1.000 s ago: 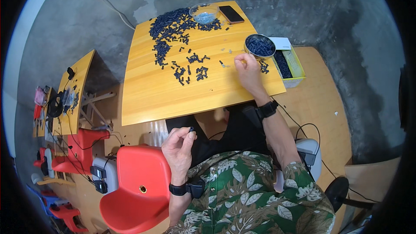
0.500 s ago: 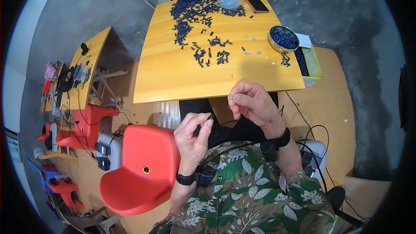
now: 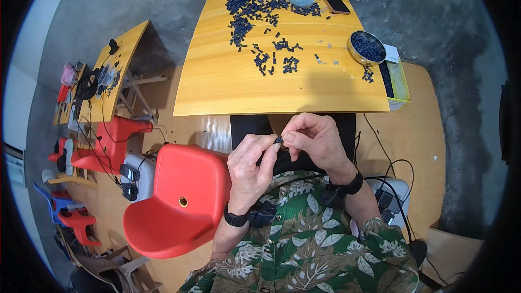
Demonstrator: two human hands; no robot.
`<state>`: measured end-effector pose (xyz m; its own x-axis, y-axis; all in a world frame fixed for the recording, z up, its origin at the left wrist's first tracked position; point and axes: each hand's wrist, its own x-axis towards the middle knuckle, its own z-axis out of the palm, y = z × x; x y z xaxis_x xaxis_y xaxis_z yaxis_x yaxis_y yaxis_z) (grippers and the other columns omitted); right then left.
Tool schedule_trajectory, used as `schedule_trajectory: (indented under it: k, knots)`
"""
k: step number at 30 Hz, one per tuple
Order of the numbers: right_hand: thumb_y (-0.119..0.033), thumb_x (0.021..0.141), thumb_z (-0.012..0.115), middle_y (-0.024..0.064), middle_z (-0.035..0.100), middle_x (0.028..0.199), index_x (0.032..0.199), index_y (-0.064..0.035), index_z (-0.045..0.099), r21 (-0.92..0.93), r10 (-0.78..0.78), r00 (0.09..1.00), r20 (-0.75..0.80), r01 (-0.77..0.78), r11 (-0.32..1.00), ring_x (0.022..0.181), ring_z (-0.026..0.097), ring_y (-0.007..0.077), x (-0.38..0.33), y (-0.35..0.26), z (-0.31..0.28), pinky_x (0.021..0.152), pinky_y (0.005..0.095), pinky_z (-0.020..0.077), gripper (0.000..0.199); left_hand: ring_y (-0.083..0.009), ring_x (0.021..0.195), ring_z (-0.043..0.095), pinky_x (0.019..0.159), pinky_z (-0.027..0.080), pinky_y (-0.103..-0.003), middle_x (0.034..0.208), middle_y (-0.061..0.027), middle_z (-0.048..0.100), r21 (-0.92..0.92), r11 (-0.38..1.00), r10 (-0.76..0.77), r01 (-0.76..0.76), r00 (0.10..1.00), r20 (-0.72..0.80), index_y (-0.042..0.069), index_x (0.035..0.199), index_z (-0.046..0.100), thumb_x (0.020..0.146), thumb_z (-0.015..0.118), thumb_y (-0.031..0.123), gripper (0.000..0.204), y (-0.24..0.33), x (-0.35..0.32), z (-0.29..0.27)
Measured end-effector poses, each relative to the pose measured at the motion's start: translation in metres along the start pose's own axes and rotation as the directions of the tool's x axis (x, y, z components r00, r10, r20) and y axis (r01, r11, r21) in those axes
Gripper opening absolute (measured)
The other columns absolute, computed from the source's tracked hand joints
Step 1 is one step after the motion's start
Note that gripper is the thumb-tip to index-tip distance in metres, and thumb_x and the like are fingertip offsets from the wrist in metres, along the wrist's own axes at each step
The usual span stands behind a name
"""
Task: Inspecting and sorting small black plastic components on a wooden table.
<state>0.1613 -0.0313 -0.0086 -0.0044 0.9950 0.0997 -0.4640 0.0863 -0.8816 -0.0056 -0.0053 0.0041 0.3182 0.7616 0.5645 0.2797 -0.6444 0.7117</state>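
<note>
A tiny dark blue piece (image 3: 278, 140) sits pinched between fingertips of both hands, above the lap.

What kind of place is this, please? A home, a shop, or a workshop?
Probably a small workshop for piecework by hand. A bare concrete floor, a yellow wooden table strewn with a heap of small dark parts, and a second work table with cables point to it.
</note>
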Motion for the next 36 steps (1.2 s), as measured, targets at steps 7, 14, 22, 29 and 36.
schedule_trajectory:
  k: [7,14,22,29,36]
  knots:
    - [-0.009,0.090,0.069,0.0026,0.064,0.076,0.090,0.0008,0.066,-0.047,0.000,1.000,0.026,0.001,0.999,0.059,0.059,0.0068,0.002,0.004,-0.003,0.051,0.0205,0.0488,0.010,-0.0279,0.071,0.065,0.062,0.052,-0.035,0.082,-0.0135,0.066,0.082,0.992,0.093,-0.094,0.996,0.012,-0.002,0.093,0.067,0.079,0.070,-0.006,0.015,0.000,0.001,0.000]
    - [-0.015,0.091,0.069,0.0006,0.059,0.067,0.087,-0.0027,0.059,0.354,0.215,0.938,0.270,-0.305,0.884,0.052,0.055,0.0082,0.014,0.019,-0.012,0.048,0.0214,0.0458,0.016,-0.0264,0.071,0.065,0.062,0.051,-0.034,0.082,-0.0129,0.066,0.023,0.996,0.087,-0.088,0.995,0.047,-0.001,0.093,0.067,0.080,0.070,-0.005,0.014,-0.004,-0.002,0.000]
    - [-0.017,0.090,0.068,0.0010,0.060,0.063,0.078,-0.0045,0.063,-0.359,0.036,0.993,-0.110,-0.074,0.930,0.051,0.055,0.0096,0.045,0.026,-0.029,0.048,0.0237,0.0441,0.019,-0.0163,0.068,0.059,0.062,0.046,-0.027,0.079,-0.0089,0.065,-0.097,0.993,-0.077,0.071,0.996,-0.055,-0.001,0.092,0.069,0.082,0.070,-0.003,0.011,-0.010,-0.002,0.005]
    - [-0.009,0.079,0.070,0.0131,0.060,0.075,0.083,-0.0028,0.067,-0.919,-0.507,0.832,-0.223,-0.006,0.394,0.072,0.062,0.0296,0.106,0.037,-0.085,0.068,0.0386,0.0500,0.008,-0.0136,0.067,0.057,0.061,0.043,-0.026,0.077,-0.0069,0.064,-0.126,0.985,-0.125,0.117,0.990,-0.060,-0.001,0.092,0.069,0.083,0.070,-0.003,0.009,-0.011,-0.003,0.004]
    - [-0.012,0.079,0.070,0.0134,0.059,0.076,0.080,-0.0034,0.067,-0.968,-0.554,0.819,-0.148,-0.004,0.253,0.074,0.061,0.0309,0.120,0.052,-0.096,0.068,0.0405,0.0497,0.009,-0.0126,0.066,0.055,0.060,0.042,-0.025,0.076,-0.0064,0.063,-0.108,0.990,-0.094,0.086,0.993,-0.067,-0.001,0.092,0.069,0.083,0.070,-0.002,0.009,-0.013,-0.003,0.004]
